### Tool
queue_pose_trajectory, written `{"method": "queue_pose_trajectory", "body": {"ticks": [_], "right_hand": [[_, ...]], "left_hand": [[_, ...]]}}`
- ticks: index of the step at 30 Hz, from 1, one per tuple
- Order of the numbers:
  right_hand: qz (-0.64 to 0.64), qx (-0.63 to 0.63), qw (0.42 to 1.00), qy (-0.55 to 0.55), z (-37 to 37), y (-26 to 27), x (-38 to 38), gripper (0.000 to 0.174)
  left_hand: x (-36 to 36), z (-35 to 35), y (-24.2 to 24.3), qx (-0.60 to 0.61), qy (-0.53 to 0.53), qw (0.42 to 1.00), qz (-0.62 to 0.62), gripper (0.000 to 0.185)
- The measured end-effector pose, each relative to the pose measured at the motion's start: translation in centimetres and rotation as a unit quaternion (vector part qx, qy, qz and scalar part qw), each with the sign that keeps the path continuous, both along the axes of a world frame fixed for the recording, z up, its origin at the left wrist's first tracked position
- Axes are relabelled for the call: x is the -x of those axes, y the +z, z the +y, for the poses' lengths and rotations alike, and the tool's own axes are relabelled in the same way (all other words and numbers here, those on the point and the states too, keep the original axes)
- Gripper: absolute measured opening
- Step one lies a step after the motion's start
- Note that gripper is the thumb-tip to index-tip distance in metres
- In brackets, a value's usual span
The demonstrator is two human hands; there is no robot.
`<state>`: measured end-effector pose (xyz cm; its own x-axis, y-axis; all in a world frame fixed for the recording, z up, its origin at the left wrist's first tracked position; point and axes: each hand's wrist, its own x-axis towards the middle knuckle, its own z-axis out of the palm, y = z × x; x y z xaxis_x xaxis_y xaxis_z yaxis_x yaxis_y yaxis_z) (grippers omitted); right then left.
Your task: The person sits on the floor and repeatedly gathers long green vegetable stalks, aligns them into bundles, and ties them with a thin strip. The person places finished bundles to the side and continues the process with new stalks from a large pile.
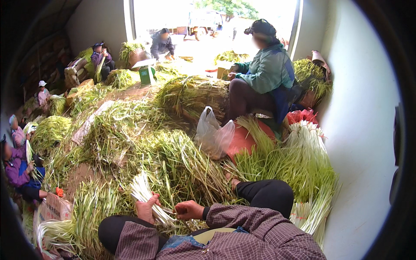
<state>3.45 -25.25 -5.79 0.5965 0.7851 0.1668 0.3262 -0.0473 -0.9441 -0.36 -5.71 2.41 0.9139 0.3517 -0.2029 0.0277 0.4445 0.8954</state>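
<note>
My left hand (147, 208) is closed around a bundle of long white stalks (143, 188) with leafy ends, held above my lap. Close to the bundle's lower right end, my right hand (189, 210) has its fingers curled together at a thin stalk or leaf; its exact hold is hard to see. In front of my hands lies a large heap of green and yellowish leafy stalks (191, 162). Tied white-stemmed bundles (305, 136) lean by the wall to the right, and smaller banded bundles (300, 213) lie beside my knee.
A clear plastic bag (214, 136) stands by a red sack (248, 139). A co-worker (266, 68) sits beyond it, near the right wall (357, 130). More people sit at the left and by the doorway. A green scale (147, 74) stands farther back. A printed sack (53, 209) lies left.
</note>
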Motion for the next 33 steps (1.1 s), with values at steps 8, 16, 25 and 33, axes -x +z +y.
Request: {"method": "queue_pose_trajectory", "body": {"ticks": [8, 16, 25, 33], "right_hand": [[-0.03, -0.035, 0.998, -0.029, 0.5, 1.2, 0.4, 0.023], [-0.082, 0.027, 0.996, -0.003, 0.8, 3.2, 0.4, 0.025], [-0.147, 0.036, 0.988, 0.017, 0.5, 2.8, 0.0, 0.026], [0.218, -0.033, 0.968, -0.123, 0.5, 1.8, -0.6, 0.021]], "left_hand": [[-0.4, 0.6, -2.2, -0.038, -0.027, 0.999, 0.005, 0.02], [-0.3, 0.9, -2.9, -0.085, -0.037, 0.996, 0.009, 0.025], [-0.4, 0.4, -2.9, 0.037, -0.117, 0.992, 0.041, 0.02], [-0.5, -0.3, -3.4, -0.055, -0.113, 0.992, 0.023, 0.014]]}}
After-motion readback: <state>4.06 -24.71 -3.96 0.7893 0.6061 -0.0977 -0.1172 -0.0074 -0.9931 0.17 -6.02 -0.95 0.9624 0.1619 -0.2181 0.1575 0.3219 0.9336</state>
